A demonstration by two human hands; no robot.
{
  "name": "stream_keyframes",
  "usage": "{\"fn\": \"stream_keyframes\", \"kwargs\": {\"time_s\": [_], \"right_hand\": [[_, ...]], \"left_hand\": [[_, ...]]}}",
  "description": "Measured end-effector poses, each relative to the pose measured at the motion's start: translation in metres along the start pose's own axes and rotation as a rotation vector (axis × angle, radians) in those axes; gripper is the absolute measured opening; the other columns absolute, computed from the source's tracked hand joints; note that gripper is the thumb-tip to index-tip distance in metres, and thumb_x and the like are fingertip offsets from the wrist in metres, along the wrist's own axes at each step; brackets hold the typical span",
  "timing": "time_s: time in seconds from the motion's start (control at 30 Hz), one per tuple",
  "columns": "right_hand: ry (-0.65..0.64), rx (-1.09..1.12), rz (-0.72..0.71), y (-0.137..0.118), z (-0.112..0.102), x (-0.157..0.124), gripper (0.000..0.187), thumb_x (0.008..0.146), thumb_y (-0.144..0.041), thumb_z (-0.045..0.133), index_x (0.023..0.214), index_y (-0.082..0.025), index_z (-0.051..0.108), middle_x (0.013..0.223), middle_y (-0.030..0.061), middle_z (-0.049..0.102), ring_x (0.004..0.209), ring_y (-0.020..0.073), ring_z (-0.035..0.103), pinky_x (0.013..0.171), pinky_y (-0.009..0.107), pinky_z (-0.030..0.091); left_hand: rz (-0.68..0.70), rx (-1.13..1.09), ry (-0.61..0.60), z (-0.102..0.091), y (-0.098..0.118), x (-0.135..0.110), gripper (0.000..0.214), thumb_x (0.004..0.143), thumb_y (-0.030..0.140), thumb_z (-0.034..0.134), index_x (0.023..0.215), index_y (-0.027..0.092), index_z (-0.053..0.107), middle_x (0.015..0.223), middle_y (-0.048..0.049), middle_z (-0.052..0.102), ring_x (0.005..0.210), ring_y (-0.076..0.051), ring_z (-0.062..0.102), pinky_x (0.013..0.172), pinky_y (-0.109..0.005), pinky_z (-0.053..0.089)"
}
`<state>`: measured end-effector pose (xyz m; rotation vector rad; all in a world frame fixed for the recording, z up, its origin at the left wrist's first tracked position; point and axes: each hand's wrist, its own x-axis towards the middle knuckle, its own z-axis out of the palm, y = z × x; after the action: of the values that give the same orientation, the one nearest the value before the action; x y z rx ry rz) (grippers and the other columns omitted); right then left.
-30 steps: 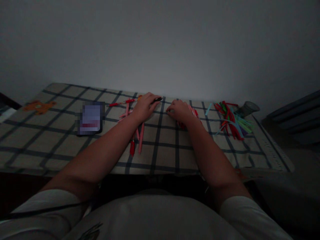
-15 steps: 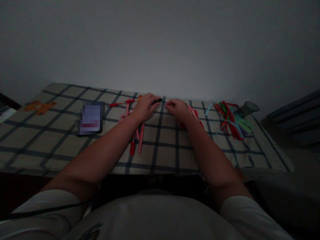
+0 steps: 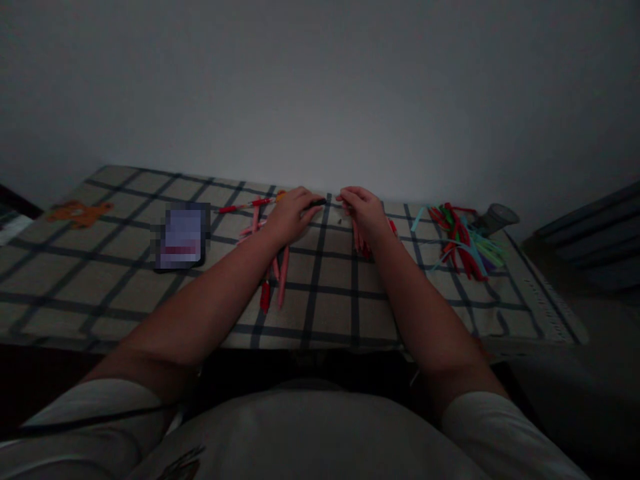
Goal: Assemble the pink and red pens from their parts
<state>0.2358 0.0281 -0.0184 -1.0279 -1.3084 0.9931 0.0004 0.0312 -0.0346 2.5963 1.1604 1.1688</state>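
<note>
My left hand (image 3: 291, 215) rests on the checked tablecloth (image 3: 100, 267), fingers curled over a dark pen (image 3: 317, 201) whose tip sticks out to the right. Under and beside that forearm lie several pink and red pens (image 3: 273, 279). My right hand (image 3: 364, 210) is raised slightly off the cloth, fingers pinched round a bunch of pink and red sticks (image 3: 358, 240) that hang below it. The two hands are close together near the table's far edge.
A pile of red, green and blue strips (image 3: 463, 241) lies at the right, with a grey jar (image 3: 495, 217) on its side behind it. A blurred dark rectangle (image 3: 181, 237) and a red pen (image 3: 245, 205) lie left of my hands; an orange bear patch (image 3: 77, 213) sits far left.
My right hand has moved up and left toward the left hand, lifting the bunch of pink and red sticks off the cloth. My left hand has stayed put.
</note>
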Motion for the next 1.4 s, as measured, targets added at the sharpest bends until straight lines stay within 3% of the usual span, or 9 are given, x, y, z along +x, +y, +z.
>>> {"fn": "stream_keyframes", "kwargs": {"time_s": [0.5, 0.83, 1.13, 1.4], "right_hand": [[-0.034, 0.012, 0.024, -0.005, 0.003, -0.004, 0.036, 0.08, -0.055, 0.089, 0.098, -0.025, 0.078, 0.1, 0.0033, 0.086, 0.081, 0.0141, 0.066, 0.072, 0.028, 0.051], [-0.015, -0.065, 0.036, -0.005, 0.003, -0.004, 0.028, 0.091, -0.05, 0.082, 0.103, -0.025, 0.078, 0.108, 0.0057, 0.087, 0.087, 0.015, 0.069, 0.075, 0.027, 0.053], [-0.034, -0.013, 0.048, -0.008, 0.004, -0.006, 0.027, 0.085, -0.046, 0.084, 0.1, -0.025, 0.077, 0.102, 0.0041, 0.086, 0.082, 0.014, 0.066, 0.072, 0.026, 0.051], [-0.04, -0.101, 0.06, -0.017, 0.005, -0.012, 0.024, 0.087, -0.045, 0.083, 0.1, -0.025, 0.077, 0.104, 0.0043, 0.086, 0.082, 0.0146, 0.066, 0.072, 0.027, 0.054]], "left_hand": [[0.009, -0.017, -0.013, -0.001, 0.001, 0.0, 0.031, 0.113, 0.034, 0.065, 0.136, 0.021, 0.08, 0.125, -0.0139, 0.078, 0.122, -0.031, 0.071, 0.111, -0.048, 0.057], [-0.004, -0.023, -0.001, -0.002, 0.001, 0.0, 0.031, 0.112, 0.034, 0.064, 0.137, 0.023, 0.08, 0.124, -0.0133, 0.078, 0.121, -0.03, 0.07, 0.111, -0.048, 0.058], [-0.009, -0.018, -0.002, 0.001, 0.0, 0.001, 0.031, 0.11, 0.032, 0.065, 0.135, 0.022, 0.081, 0.127, -0.0136, 0.079, 0.123, -0.03, 0.071, 0.112, -0.048, 0.057], [0.001, -0.015, -0.005, -0.002, 0.002, 0.0, 0.03, 0.111, 0.033, 0.065, 0.135, 0.022, 0.081, 0.126, -0.0137, 0.079, 0.121, -0.03, 0.071, 0.111, -0.048, 0.057]]}}
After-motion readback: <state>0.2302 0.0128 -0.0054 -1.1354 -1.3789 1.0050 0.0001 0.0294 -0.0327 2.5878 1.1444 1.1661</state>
